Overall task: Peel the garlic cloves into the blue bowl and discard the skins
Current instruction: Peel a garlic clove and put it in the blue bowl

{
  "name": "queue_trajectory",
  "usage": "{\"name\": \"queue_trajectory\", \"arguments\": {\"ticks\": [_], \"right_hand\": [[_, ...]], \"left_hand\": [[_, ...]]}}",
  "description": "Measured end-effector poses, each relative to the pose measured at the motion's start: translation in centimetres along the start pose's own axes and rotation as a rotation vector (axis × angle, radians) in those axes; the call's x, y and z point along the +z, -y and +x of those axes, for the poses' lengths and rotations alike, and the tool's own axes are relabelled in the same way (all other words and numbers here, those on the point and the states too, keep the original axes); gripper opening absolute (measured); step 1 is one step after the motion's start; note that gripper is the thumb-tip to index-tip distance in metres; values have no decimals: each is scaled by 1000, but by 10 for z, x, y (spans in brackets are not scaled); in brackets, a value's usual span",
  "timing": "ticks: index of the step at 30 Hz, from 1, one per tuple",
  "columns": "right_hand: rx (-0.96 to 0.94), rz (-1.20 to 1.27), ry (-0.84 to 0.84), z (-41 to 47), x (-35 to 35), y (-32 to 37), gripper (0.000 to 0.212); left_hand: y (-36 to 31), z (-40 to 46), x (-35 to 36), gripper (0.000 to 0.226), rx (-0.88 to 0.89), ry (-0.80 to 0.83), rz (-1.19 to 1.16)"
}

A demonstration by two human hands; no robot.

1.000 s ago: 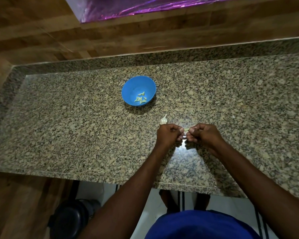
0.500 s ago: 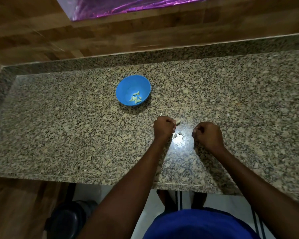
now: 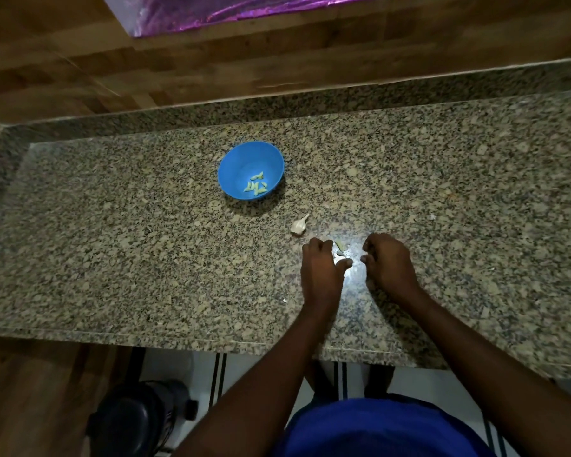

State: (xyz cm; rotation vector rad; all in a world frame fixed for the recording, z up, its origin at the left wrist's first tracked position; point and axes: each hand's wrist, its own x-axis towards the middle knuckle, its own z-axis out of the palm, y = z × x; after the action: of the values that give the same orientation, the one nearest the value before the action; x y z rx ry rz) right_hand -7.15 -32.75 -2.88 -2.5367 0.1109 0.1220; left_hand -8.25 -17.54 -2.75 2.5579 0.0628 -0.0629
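granite counter (image 3: 112, 258), wood wall (image 3: 80, 61), purple foil (image 3: 244, 11)

Home kitchen: granite counter (image 3: 112, 258)

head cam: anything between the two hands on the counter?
Yes. In the head view, small pale garlic pieces lie on the granite counter between left hand and right hand.

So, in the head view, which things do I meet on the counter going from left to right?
blue bowl → garlic bulb piece → left hand → loose clove → right hand
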Motion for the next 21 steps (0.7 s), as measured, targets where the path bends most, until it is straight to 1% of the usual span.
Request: {"name": "queue_trajectory", "arguments": {"ticks": [3,6,8,10,13,18,19,21], "right_hand": [[-2,52,0,-1,5,4,16],[-59,73,-18,2,7,12,15],[-90,82,-6,9,8,17,18],[-115,75,13,13,10,22,19],[-122,55,17,14,14,27,11],[-55,11,32,16,19,29,14],[-43,0,36,14,20,29,16],[-42,-12,46,8,20,30,22]], "left_hand": [[-8,3,4,36,-52,-47,10],[-7,7,2,16,-65,-103,-8],[-1,7,1,15,-57,-126,83],[10,6,-1,11,-33,-123,104],[21,3,-8,20,-18,-110,110],[28,-4,-12,43,25,-124,210],[27,-5,-11,43,15,-113,208],[29,-6,-8,34,13,-114,216]]}}
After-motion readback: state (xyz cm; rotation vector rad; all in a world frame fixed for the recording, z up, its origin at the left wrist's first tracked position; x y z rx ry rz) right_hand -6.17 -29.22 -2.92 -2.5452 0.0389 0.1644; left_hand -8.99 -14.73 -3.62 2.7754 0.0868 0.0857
